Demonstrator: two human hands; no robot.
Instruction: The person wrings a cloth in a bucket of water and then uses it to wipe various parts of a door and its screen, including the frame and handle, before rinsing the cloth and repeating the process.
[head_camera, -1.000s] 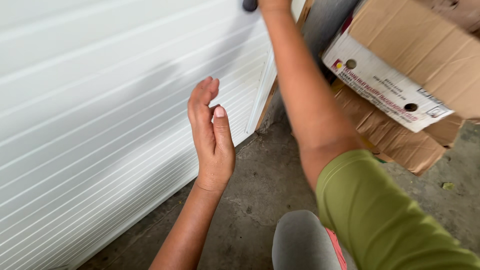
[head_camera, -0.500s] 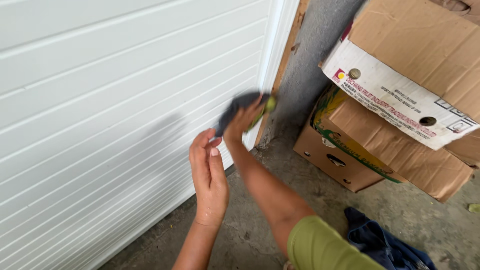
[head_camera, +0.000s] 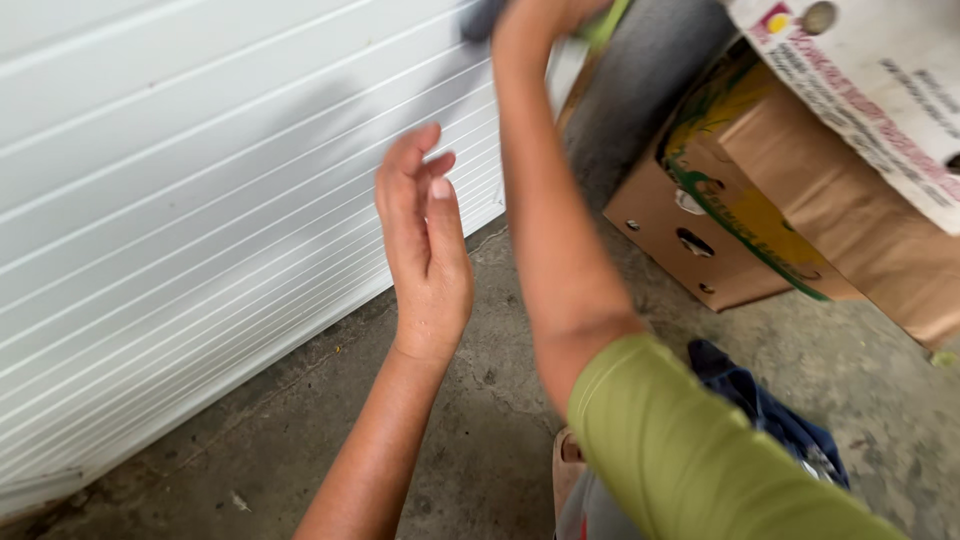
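Cloth (head_camera: 482, 14), gripped by right hand (head_camera: 540, 12) against door (head_camera: 200, 200), may slip; left hand (head_camera: 425, 245) open, empty.

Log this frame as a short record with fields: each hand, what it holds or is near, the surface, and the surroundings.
left hand: open, fingers up, empty, held close to the white ribbed panel; contact cannot be told
right hand: raised at the frame's top edge, grip closed on a dark cloth
sleeve: green, right arm
floor: bare concrete
right side: stacked cardboard boxes, dark blue fabric on the floor
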